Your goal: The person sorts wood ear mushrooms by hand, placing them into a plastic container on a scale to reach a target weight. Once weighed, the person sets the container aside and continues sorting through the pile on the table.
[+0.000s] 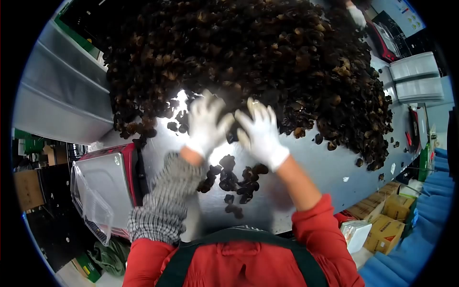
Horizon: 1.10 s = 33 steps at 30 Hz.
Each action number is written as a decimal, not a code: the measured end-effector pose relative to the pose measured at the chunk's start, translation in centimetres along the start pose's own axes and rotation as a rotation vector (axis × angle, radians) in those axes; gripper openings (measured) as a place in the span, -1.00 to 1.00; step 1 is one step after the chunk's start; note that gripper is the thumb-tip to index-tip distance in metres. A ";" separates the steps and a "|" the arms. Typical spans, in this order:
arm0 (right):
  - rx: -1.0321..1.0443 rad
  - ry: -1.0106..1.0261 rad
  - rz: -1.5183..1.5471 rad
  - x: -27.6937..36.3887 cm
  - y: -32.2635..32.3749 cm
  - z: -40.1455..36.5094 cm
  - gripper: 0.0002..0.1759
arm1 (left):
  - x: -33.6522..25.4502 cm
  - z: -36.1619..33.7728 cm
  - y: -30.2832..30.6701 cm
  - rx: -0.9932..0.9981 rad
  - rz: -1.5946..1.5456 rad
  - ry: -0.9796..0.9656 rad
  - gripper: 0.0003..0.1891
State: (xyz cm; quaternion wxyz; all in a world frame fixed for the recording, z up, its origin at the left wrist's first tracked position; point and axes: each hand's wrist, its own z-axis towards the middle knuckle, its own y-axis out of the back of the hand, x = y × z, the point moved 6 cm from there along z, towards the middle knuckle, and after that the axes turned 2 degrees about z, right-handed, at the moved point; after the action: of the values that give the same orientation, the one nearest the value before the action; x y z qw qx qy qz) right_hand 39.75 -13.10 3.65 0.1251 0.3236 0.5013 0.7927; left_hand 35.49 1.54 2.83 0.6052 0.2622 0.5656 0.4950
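Observation:
A large heap of dark brown wood ear mushrooms (239, 52) covers the far part of the metal table (311, 162). My left hand (205, 122), in a white glove and slightly blurred, is at the near edge of the heap with its fingers apart. Beside it, my right hand (262, 133), also gloved in white, has its fingers spread over the mushrooms. Neither hand visibly holds anything. Closer to my body, a small loose group of wood ear mushrooms (228, 179) lies on the metal, apart from the heap.
On the left stands a red-framed scale (107, 177) with a clear plastic container (91, 205) at its edge, below large metallic-looking panels (62, 86). Clear tray stacks (416, 79) and another person's gloved hand (357, 16) are at far right. Cardboard boxes (385, 233) lie lower right.

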 end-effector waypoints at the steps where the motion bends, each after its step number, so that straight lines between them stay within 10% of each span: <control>1: -0.005 0.075 0.005 2.0 1.2 -2.3 -0.54 | -1.9 -2.6 -0.1 -0.062 0.010 -0.258 -0.54; 5: 0.085 0.143 0.416 3.4 5.8 -10.5 -0.65 | -6.5 -12.3 3.8 0.055 -0.411 -0.349 -0.60; 12: -0.185 0.065 0.097 -1.7 7.4 -0.5 -0.60 | 0.2 -5.0 6.1 -0.282 -0.093 0.044 -0.65; 18: -0.019 0.059 -0.103 0.3 -0.7 2.3 -0.51 | -1.8 -3.3 -1.1 0.146 0.114 0.133 -0.39; 25: 0.269 0.123 0.269 6.2 4.7 -13.6 -0.46 | -7.8 -16.7 3.0 0.219 -0.147 -0.217 -0.39; 33: 0.052 0.047 0.181 6.2 3.6 -7.5 -0.54 | -3.8 -16.1 5.8 -0.014 -0.023 -0.061 -0.39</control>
State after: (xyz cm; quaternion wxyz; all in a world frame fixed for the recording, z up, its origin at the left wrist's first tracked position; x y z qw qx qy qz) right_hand 30.70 -16.93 7.02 0.0328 0.3522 0.4931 0.7949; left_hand 19.00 -3.65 5.95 0.6299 0.2663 0.5463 0.4836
